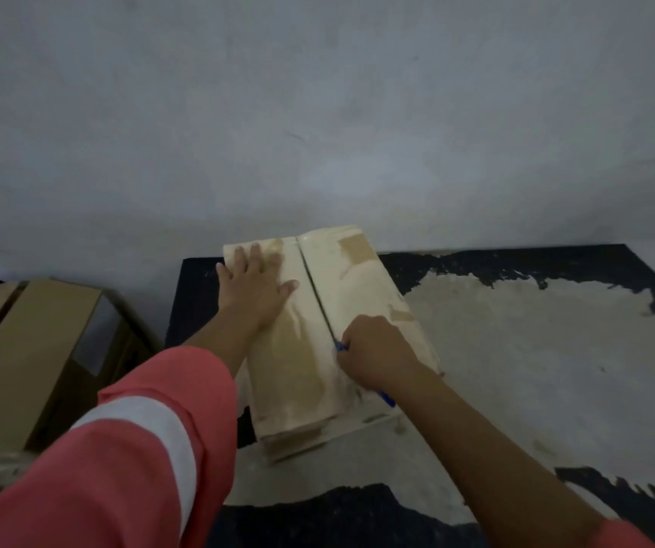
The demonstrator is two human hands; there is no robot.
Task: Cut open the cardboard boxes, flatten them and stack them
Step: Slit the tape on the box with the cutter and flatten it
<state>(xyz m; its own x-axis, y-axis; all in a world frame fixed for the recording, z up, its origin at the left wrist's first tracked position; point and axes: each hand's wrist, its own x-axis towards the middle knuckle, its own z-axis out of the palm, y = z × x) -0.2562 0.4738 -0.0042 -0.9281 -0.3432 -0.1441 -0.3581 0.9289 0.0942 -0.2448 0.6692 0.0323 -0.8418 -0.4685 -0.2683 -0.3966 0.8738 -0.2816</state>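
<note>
Spreading under everything is the black table (199,302), its top worn to pale patches, and sitting on it right under both hands is the pale box (357,286), long side running away from the person. Off to the far left of the grip, well apart, wait the brown boxes (21,350). The left hand (252,284) comes out of a pink sleeve (140,448) and lies flat, fingers straight and spread, pressing the flap on the left of the grip. That's the anchor, and it looks well placed, clear of the cutting line. The right hand (373,352) is curled tight round a blue cutter (388,400), with the handle poking out behind the wrist and a blue tip showing just ahead of the knuckles. The blade itself is hidden, so how deep it sits I cannot tell. Ahead of the grip the seam (312,286) shows as a dark line between the two flaps, which reads as already parted there. A patch of brown tape (355,249) sits on the flap beyond the grip, to its right. To do this well, I'd say keep the blade shallow and stay on that centre line. Hold the flat hand's pressure steady so the box doesn't skid, and keep its thumb back from the seam.
</note>
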